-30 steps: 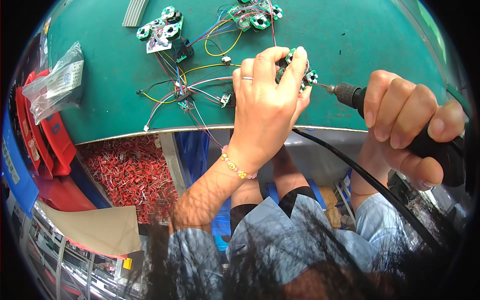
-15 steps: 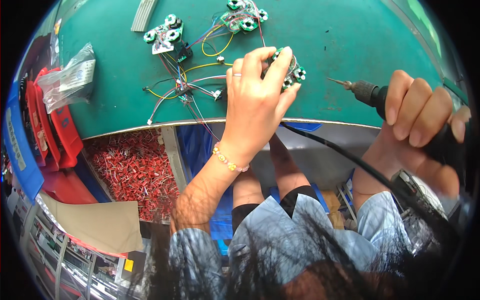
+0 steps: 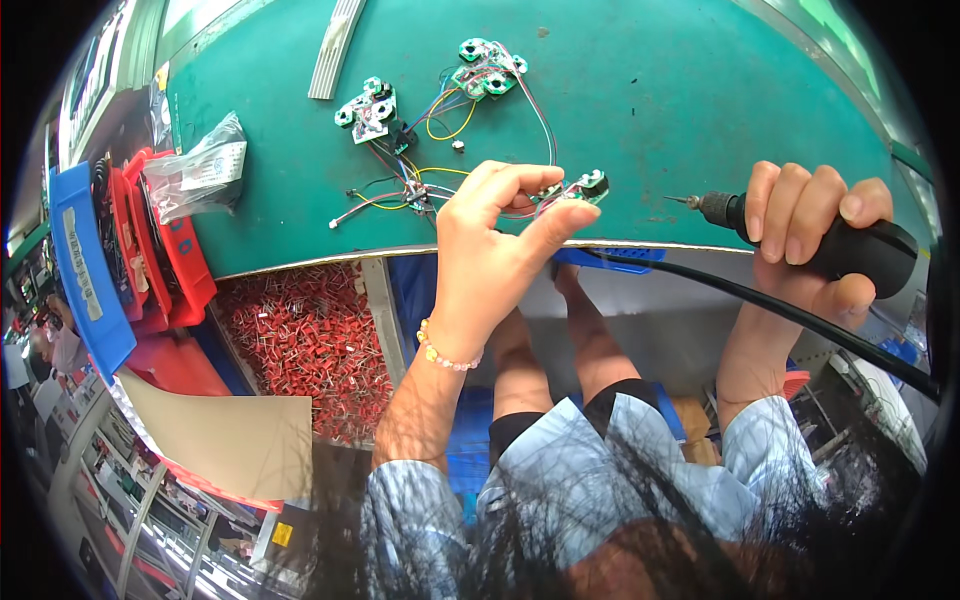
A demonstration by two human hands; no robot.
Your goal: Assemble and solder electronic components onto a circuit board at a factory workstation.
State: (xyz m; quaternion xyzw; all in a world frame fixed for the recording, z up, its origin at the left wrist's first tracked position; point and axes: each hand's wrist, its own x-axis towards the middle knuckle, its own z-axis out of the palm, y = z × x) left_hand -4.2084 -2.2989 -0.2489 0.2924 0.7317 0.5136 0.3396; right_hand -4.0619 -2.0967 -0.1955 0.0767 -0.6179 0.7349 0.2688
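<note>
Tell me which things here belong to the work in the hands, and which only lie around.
In use:
- left hand pinching a small green circuit board with coloured wires
- right hand gripping a black electric screwdriver with its cable

Lying about:
- two more wired boards
- clear plastic bag
- red parts in a bin
- red and blue trays
- white strip

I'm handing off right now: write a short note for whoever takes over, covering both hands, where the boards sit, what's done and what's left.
Left hand: pinching a small green circuit board at the near edge of the green table.
Right hand: gripping the black corded power tool, tip aimed at that board but clear of it.
Two more wired boards lie farther back.
Done: board held.
Left: tip not yet on the board.
</note>
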